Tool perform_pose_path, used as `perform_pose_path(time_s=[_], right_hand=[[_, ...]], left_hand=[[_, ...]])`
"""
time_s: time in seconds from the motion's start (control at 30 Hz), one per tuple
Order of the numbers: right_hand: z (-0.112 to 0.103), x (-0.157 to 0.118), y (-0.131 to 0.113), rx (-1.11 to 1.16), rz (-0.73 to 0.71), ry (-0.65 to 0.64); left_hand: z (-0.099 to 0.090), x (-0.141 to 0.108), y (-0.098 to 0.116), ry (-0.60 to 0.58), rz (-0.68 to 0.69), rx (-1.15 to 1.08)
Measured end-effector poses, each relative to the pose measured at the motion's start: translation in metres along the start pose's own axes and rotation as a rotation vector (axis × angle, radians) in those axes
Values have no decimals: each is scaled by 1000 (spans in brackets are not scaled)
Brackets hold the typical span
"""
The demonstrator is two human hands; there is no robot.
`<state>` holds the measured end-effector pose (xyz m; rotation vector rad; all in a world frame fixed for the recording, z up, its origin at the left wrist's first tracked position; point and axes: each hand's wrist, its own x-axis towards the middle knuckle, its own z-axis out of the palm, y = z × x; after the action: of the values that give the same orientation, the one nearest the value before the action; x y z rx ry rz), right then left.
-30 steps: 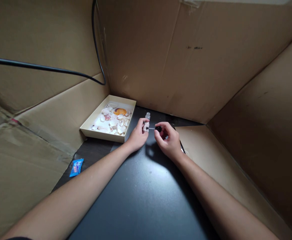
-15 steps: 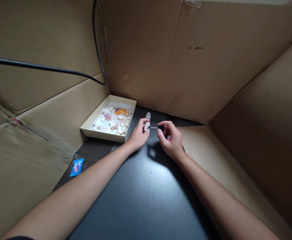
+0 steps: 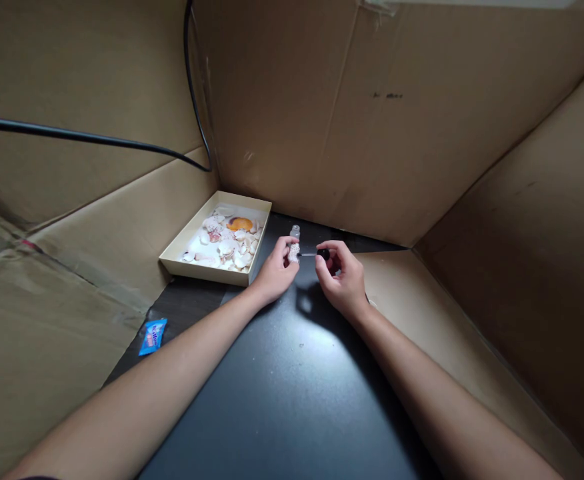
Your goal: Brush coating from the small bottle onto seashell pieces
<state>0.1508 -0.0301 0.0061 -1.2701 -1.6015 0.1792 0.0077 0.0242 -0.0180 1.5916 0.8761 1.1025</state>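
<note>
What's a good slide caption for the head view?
Left hand holding a small clear bottle, right hand a thin black-topped rod, near a shallow cream tray of pale seashells.

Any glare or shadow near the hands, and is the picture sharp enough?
Head view: pale glare on the dark tabletop, nearer the camera than the bottle; head view: shadow beside the right hand; head view: bottle too small for fine detail; head view: right cardboard wall dim.
</note>
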Motion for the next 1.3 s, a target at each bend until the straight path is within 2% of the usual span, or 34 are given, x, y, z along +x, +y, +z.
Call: perform_pose_path(time_s=[0.13,0.27,0.43,0.57,0.7,0.9,1.3], right_hand=[[0,0,1,4,-13,-30],[1,0,2,18,-2,3],[0,-1,2,21,-9,-27],[0,-1,2,35,-14,18],[0,0,2,10,-14,-28],[1,0,2,22,-5,-6],[1,-1,3,8,-13,-29]], left_hand=[[0,-1,3,-3,-20,-6],[0,-1,4,-10,-22,-9],[0,-2,4,-16,-17,-15],[0,-2,4,-13,-31,-6],[0,-2,5,-14,-42,-12],[-1,-3,8,-17,-44,10],[-2,-2,6,-6,1,53]])
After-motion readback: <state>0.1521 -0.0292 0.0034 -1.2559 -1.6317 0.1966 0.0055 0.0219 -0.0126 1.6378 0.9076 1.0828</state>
